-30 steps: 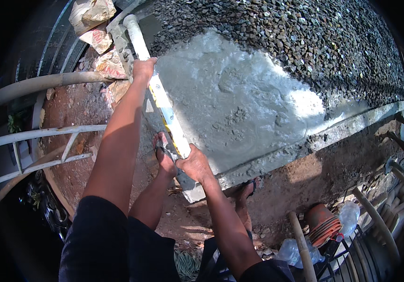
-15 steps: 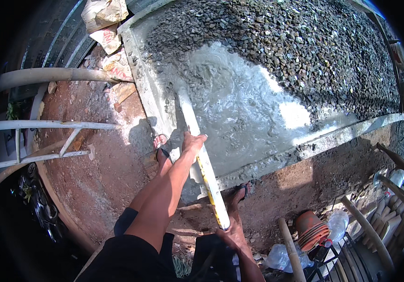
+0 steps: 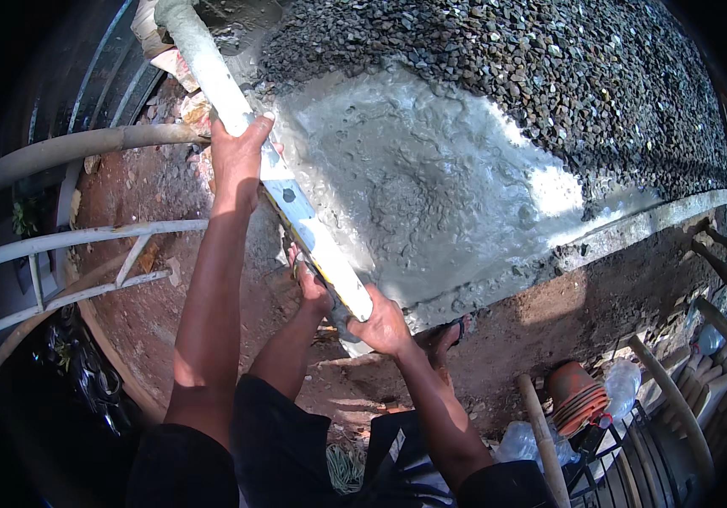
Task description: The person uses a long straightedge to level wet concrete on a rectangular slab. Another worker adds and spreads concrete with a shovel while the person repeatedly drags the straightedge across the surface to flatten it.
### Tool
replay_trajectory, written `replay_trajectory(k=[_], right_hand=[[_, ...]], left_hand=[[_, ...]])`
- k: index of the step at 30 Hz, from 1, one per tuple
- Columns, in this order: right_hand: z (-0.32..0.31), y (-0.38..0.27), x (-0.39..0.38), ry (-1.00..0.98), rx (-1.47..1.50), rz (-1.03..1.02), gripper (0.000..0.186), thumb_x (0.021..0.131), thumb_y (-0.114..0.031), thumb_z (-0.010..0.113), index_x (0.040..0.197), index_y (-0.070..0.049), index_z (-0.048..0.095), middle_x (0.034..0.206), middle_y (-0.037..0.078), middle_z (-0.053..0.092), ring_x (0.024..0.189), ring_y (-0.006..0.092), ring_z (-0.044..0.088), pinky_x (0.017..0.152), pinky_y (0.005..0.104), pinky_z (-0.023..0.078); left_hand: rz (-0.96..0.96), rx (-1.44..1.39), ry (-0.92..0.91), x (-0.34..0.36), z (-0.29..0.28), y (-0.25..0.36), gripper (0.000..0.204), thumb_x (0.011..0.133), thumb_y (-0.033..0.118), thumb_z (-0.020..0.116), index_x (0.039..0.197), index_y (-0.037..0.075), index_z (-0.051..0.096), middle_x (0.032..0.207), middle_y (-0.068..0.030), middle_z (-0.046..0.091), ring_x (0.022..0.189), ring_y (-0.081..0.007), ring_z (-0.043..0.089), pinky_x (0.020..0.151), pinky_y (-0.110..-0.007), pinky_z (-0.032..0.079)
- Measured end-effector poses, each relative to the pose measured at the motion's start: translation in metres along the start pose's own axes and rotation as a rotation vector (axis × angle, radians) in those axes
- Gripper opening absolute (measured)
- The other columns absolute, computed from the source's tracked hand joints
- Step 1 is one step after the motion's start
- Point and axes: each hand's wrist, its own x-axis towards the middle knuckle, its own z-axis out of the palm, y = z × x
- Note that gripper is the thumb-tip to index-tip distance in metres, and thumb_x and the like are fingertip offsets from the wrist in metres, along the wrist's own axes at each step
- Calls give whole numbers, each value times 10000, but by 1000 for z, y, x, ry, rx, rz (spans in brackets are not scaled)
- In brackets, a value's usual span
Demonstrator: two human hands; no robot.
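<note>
I hold a long white pole (image 3: 311,229) with yellow markings, slanting from the upper left down toward the middle. Its far end is coated in grey concrete and is raised over the slab's left edge; the frame's rim cuts off what is fixed there. My left hand (image 3: 241,157) is wrapped round its upper half, thumb along the top. Around the near end my right hand (image 3: 380,323) is closed. To the right of the pole spreads wet grey concrete (image 3: 431,190), lumpy and glossy, bordering a bed of dark gravel (image 3: 541,76).
A concrete kerb (image 3: 626,224) edges the mix along the near side. My sandalled feet stand by it on reddish dirt. At left are a bamboo pole (image 3: 101,152) and a pale ladder-like frame (image 3: 93,241). Stacked terracotta pots (image 3: 579,398) and clear plastic bottles (image 3: 622,385) lie lower right.
The pole's far end has come up out of the wet concrete and swung to the upper left. Both hands have risen with it, the left hand moving left, the right hand up and slightly left.
</note>
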Motion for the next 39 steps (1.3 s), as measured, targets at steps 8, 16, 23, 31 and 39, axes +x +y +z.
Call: replay_trajectory(k=[8,16,23,31,39], right_hand=[[15,-14,97,-16,-35,217,497,789,-221,690,1211,31,617,1064,282,713,1039,417,701,906,454,550],[-6,6,-6,35,-84,400,521,758,-224,725,1158,89,607,976,283,713,966,390,721,868,424,544],[-62,10,-135,42,-67,540,567,800,-276,730,1233,57,578,1016,298,704,1020,432,699,894,465,533],[-99,42,-318,3,9,620,636,805,-335,791,1287,13,566,1136,265,687,1049,365,680,940,454,519],[-80,75,-367,33,-41,699,691,802,-390,806,1325,-32,532,1167,277,682,1116,431,665,938,507,523]], left_hand=[[-438,393,22,128,49,-152,512,842,134,760,1196,-170,550,941,-246,679,590,-330,685,501,-428,605],[-514,221,-97,49,56,-195,385,830,120,772,1103,-116,636,883,-197,665,570,-305,673,504,-429,596],[-700,138,-221,-87,106,-214,352,819,115,782,1060,-43,580,851,-155,614,571,-281,653,520,-430,610],[-580,99,-288,-278,139,-141,672,804,128,774,1313,5,352,957,-133,611,754,-223,658,573,-371,584],[-383,120,-396,-342,151,-65,552,856,99,760,1261,18,393,990,-109,562,720,-190,640,555,-349,585]])
